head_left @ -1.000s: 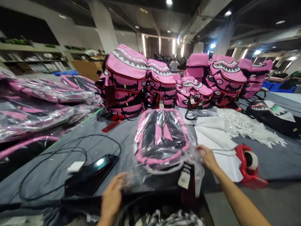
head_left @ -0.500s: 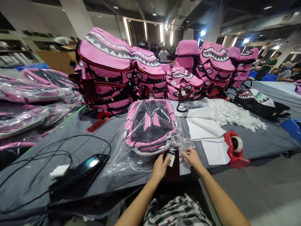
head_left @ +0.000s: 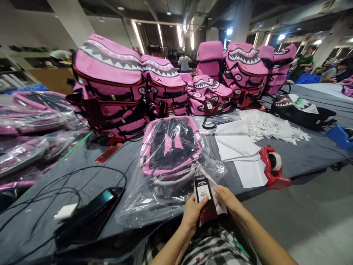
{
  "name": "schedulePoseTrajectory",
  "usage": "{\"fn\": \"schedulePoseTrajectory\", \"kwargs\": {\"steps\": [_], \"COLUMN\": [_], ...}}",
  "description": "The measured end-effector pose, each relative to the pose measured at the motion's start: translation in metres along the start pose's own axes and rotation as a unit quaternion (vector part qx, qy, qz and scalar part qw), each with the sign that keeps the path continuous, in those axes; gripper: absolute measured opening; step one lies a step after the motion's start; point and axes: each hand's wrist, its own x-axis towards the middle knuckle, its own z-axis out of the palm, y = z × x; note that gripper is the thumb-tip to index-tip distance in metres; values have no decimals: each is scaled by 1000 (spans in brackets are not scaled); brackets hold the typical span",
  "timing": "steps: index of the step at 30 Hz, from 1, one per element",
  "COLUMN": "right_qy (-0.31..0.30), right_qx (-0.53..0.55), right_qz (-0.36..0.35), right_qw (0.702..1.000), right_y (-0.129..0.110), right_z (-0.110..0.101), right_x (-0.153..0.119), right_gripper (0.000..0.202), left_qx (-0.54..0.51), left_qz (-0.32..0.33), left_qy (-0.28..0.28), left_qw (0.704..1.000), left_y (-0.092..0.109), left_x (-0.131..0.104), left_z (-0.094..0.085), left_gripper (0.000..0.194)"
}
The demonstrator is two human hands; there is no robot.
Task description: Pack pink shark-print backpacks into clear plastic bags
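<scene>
A pink and black backpack (head_left: 172,147) lies in a clear plastic bag (head_left: 154,202) at the table's front edge, its mesh side up. My left hand (head_left: 193,213) is closed on a hang tag (head_left: 209,211), with the thumb on its white barcode label. Black at the top and dark red below, the tag hangs over the edge, close to my lap. My right hand (head_left: 227,198) pinches a white paper sheet (head_left: 220,205) beside and partly behind the tag. Its fingertips are partly hidden.
A red tape dispenser (head_left: 275,169), white paper sheets (head_left: 238,147) and a heap of white strips (head_left: 273,125) lie to the right. Pink backpacks (head_left: 110,84) are stacked behind. A phone (head_left: 93,206) with cables lies left, near bagged backpacks (head_left: 30,147). People work farther back.
Both hands have drawn the tag and the white sheet down and toward my body. The tag now tilts up, its label facing me. The view has shifted slightly.
</scene>
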Motion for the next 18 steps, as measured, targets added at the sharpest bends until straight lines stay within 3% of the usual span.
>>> {"fn": "schedulePoseTrajectory", "kwargs": {"steps": [4,7,10,12,15,18], "right_qy": [57,49,13,33,87,132], "right_qx": [-94,-65,-45,-100,-219,-293], "right_qz": [-26,-25,-50,-68,-79,-92], "right_qw": [994,996,998,992,969,942], "right_y": [8,11,10,8,3,0], "right_z": [-3,-6,-3,-1,-4,-12], "right_x": [4,5,8,10,9,2], "right_gripper": [53,52,54,51,35,19], "left_qx": [46,59,134,194,322,482], "left_qz": [38,35,57,77,115,113], "left_qy": [-44,-74,-43,-23,-49,-116], "left_qw": [997,995,988,978,938,861], "left_y": [1,10,12,9,9,22], "left_x": [-12,-15,-8,-3,-1,-5], "left_z": [-7,-17,-16,-13,-16,-29], "left_gripper": [59,54,61,62,53,38]}}
